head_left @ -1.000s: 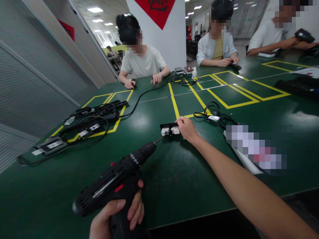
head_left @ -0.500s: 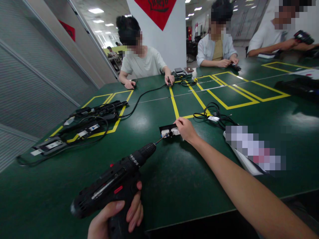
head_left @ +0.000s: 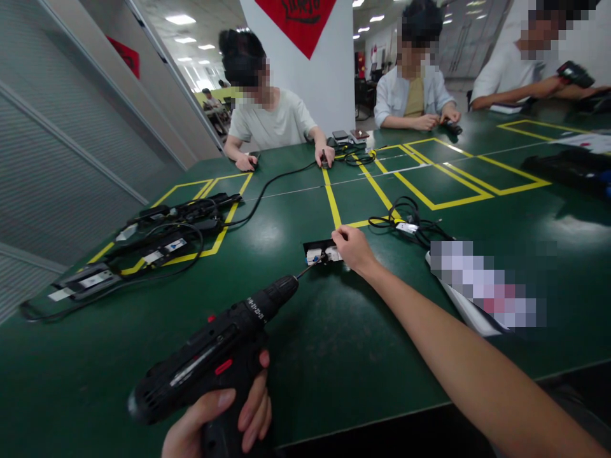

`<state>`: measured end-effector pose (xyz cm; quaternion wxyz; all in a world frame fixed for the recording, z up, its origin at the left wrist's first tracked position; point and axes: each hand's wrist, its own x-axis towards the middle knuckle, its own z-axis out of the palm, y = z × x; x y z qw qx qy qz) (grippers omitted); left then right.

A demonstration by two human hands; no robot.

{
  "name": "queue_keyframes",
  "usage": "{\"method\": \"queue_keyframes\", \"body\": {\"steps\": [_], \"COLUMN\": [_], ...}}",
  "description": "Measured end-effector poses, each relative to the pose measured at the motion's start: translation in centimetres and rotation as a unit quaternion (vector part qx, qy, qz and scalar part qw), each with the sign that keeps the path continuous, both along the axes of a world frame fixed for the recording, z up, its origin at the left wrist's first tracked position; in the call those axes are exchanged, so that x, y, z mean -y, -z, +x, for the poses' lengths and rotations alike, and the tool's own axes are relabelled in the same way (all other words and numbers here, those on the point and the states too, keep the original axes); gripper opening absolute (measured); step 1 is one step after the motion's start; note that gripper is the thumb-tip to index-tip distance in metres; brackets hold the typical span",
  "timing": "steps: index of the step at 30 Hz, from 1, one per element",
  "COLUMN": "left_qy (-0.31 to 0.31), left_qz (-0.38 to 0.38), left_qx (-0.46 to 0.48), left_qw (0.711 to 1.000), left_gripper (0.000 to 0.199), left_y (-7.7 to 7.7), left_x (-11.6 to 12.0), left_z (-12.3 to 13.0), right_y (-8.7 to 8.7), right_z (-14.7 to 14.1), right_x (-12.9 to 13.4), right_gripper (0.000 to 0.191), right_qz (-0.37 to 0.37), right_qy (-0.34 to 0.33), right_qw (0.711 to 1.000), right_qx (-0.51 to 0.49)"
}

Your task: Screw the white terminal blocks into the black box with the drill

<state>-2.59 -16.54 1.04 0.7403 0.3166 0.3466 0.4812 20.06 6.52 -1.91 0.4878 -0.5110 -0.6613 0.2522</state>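
Observation:
My left hand [head_left: 204, 410] is wrapped round the grip of a black cordless drill [head_left: 210, 343] with red details. The drill points up and right, and its long thin bit [head_left: 305, 271] reaches a small black part with white blocks [head_left: 314, 256]. The bit's tip appears to be at the middle of this part, among the blocks. My right hand [head_left: 354, 248] pinches the part's right end at the green table [head_left: 286, 356]. The fingertips of my right hand partly cover that end.
Black cables and devices [head_left: 157, 238] lie on the left, and a cable bundle [head_left: 405, 222] lies beyond my right hand. A white-edged object [head_left: 465, 302], partly pixelated, lies to the right. Yellow tape [head_left: 333, 197] marks the table. Several people sit across it; one holds another drill [head_left: 575, 74].
The drill and my left hand have shifted slightly left and down in the picture. My right hand keeps its pinch on the part. The whole view has moved a little.

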Motion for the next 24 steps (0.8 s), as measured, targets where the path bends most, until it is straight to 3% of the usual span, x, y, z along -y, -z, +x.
{"method": "queue_keyframes", "body": {"steps": [17, 24], "left_qy": [-0.010, 0.028], "left_qz": [-0.008, -0.005], "left_qx": [0.007, 0.021], "left_qw": [1.000, 0.999], "left_gripper": [0.032, 0.033], "left_y": [-0.4, -0.1], "left_x": [-0.1, -0.5], "left_z": [0.4, 0.6], "right_y": [0.5, 0.8], "right_z": [0.8, 0.9], "right_x": [-0.8, -1.2], "right_gripper": [0.019, 0.020], "right_qz": [-0.014, -0.033], "right_qy": [-0.008, -0.021], "right_qw": [0.997, 0.989], "right_qx": [-0.080, -0.144]}}
